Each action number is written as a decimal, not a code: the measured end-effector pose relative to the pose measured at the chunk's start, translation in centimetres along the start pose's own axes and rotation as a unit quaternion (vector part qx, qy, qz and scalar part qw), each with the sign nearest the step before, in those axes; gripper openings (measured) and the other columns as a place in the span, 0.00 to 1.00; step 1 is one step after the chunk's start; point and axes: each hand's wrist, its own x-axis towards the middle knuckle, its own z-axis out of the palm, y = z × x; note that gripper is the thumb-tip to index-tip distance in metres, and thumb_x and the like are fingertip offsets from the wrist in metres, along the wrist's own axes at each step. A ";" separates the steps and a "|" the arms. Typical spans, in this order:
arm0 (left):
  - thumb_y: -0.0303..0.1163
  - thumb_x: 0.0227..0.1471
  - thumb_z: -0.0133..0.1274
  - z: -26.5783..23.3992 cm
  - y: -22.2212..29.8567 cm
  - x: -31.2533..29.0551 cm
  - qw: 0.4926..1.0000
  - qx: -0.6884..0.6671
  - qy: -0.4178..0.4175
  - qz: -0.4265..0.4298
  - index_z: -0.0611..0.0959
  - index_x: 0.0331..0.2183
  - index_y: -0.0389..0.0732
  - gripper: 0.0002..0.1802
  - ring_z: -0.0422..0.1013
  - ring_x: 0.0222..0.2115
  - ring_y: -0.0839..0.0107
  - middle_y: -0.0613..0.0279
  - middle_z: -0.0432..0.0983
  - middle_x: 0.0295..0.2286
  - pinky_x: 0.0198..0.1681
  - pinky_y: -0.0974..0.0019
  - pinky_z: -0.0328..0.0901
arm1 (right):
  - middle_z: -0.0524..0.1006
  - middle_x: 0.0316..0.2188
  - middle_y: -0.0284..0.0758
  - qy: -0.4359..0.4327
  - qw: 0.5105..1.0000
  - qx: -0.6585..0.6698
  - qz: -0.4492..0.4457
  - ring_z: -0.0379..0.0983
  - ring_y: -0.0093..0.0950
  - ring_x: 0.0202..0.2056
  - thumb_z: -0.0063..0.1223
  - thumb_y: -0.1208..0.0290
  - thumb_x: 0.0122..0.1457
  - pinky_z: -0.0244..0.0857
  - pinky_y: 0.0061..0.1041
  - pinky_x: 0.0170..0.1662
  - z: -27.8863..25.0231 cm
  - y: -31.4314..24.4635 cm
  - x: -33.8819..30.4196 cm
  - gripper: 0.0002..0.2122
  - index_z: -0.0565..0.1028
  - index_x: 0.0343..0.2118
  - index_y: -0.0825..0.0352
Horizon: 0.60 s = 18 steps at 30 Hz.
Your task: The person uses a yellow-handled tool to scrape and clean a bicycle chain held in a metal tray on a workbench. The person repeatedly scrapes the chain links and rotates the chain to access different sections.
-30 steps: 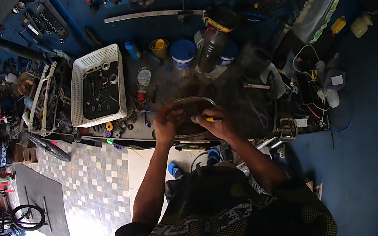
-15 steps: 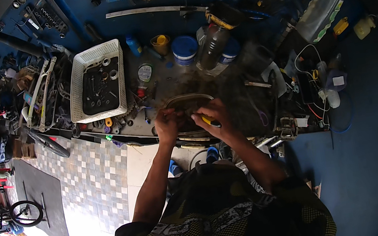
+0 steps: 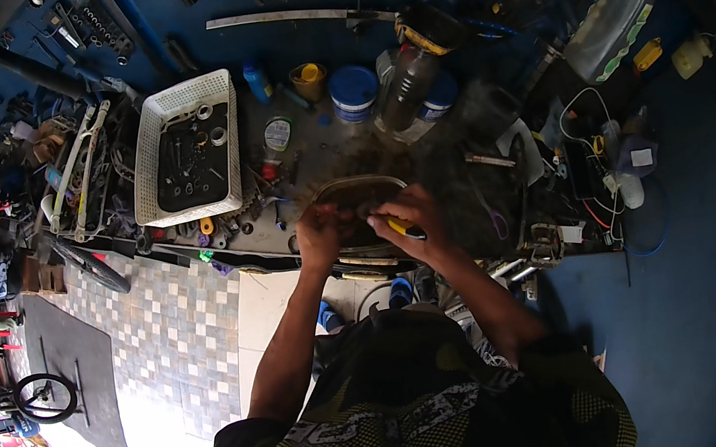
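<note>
And in over the rounded, pale-rimmed basin (image 3: pixel 359 177) with both hands, right at the near edge of the tabletop (image 3: pixel 322 155)! Dark and grimy inside, too dim to make out any contents. Gripping a yellow-and-black tool (image 3: pixel 407 228) in the right hand (image 3: pixel 418 213), with fingers wrapped around it at the basin's right side; slanted down to the right, yellow along the body, black at the near end. Over to the left hand (image 3: pixel 319 235): held at the basin's left side, with fingers curled inward, but impossible to say whether pinching anything.

Look left, to the white mesh basket (image 3: pixel 193 210)! Dark across the bottom, scattered with metal rings (image 3: pixel 218 136) and small loose hardware. Then swing along the back: past a blue bottle (image 3: pixel 258 83), on to a brown pot (image 3: pixel 311 92) with something yellow inside, then to a blue-and-white tub (image 3: pixel 353 88), topped in blue, with a dark bottle (image 3: pixel 403 99) near it.
</note>
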 end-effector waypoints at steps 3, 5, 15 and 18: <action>0.29 0.69 0.48 -0.3 -0.2 0.1 0.998 0.051 -0.021 0.023 0.78 0.47 0.28 0.13 0.82 0.34 0.62 0.50 0.82 0.35 0.37 0.60 0.81 | 0.83 0.30 0.29 -0.026 0.995 0.060 -0.079 0.74 0.34 0.36 0.72 0.67 0.52 0.67 0.35 0.45 0.2 0.5 -0.3 0.08 0.84 0.33 0.58; 0.29 0.69 0.48 -0.7 -0.1 0.1 0.998 0.045 -0.040 0.015 0.77 0.48 0.29 0.14 0.83 0.34 0.61 0.51 0.82 0.35 0.36 0.60 0.81 | 0.83 0.30 0.29 0.015 0.999 -0.015 -0.046 0.74 0.34 0.37 0.73 0.67 0.52 0.66 0.35 0.46 -0.1 1.2 -0.4 0.09 0.84 0.35 0.58; 0.21 0.63 0.50 -1.2 0.5 -0.1 0.996 -0.038 -0.079 -0.002 0.78 0.57 0.37 0.21 0.79 0.38 0.71 0.55 0.82 0.41 0.38 0.66 0.76 | 0.80 0.27 0.30 -0.077 0.994 -0.078 0.001 0.74 0.34 0.34 0.71 0.63 0.54 0.67 0.34 0.40 -0.4 2.6 -2.0 0.07 0.84 0.31 0.58; 0.21 0.61 0.52 -1.3 0.5 -0.1 0.997 0.009 -0.071 0.042 0.79 0.58 0.39 0.23 0.77 0.36 0.76 0.56 0.83 0.39 0.36 0.70 0.72 | 0.80 0.27 0.32 -0.007 0.997 0.001 0.083 0.75 0.35 0.34 0.71 0.62 0.55 0.69 0.35 0.39 -0.3 1.8 -0.7 0.08 0.85 0.31 0.59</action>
